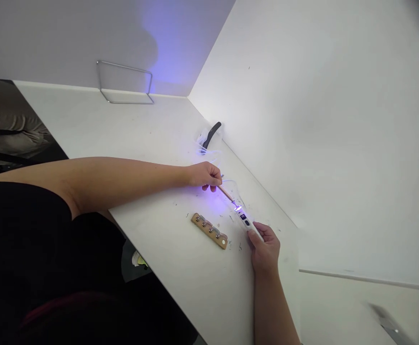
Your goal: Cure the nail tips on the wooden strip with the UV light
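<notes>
Head view: the left hand (204, 175) grips a thin wooden rod (226, 193) closed; the right hand (265, 247) grips a white digital pen tool (244, 220); a slip could jog the rod against its lit tip, or either could drop onto the studded wooden strip (209, 231) on the worktop (166, 268) at near left.

Workroom, probably a small craft or electronics bench, though the tilted view leaves this uncertain. Fittings: one long white laminate worktop (195, 287) set against white partition panels (320, 134); a bent metal wire frame (124, 66) at the foot of the far panel. On the worktop: a white handheld electronic tool (244, 219) with a digital display, casting violet light; a wooden strip set with metal studs (209, 231); a black-handled tool (211, 135) beside white cord (207, 151); scattered small debris (240, 247). Past the worktop's edge: draped grey fabric (8, 122).
</notes>
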`<state>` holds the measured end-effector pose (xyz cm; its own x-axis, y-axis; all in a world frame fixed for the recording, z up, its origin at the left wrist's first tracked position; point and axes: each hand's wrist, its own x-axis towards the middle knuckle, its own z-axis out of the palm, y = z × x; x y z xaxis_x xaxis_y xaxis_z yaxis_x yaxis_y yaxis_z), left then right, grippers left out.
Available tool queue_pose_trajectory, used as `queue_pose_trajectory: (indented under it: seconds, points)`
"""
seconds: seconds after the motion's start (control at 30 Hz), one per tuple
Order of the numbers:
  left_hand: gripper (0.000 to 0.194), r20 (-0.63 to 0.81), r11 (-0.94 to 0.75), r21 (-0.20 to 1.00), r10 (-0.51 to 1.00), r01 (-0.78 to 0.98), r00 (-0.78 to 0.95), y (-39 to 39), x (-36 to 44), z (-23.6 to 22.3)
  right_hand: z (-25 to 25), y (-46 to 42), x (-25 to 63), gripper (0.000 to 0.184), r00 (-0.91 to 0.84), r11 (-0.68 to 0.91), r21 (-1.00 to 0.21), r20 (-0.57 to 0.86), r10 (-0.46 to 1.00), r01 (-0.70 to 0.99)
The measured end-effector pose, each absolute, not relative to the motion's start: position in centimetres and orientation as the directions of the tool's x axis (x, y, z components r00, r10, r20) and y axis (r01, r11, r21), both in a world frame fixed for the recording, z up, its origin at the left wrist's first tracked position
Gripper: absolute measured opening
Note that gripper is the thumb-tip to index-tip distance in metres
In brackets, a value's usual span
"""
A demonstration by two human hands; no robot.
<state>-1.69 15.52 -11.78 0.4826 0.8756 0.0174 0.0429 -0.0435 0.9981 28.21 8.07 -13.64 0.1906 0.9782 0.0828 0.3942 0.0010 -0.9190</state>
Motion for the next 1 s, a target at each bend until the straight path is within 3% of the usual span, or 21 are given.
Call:
queue_pose_trajectory:
  seconds: [1.0]
  points:
    - [0.006, -0.028, -0.021, 0.994, 0.891, 0.104, 0.453, 15.0, -1.7, -10.9, -14.0, 8.1, 28.4, 0.032, 0.163, 0.03, -0.921, 0.101, 0.981, 0.388]
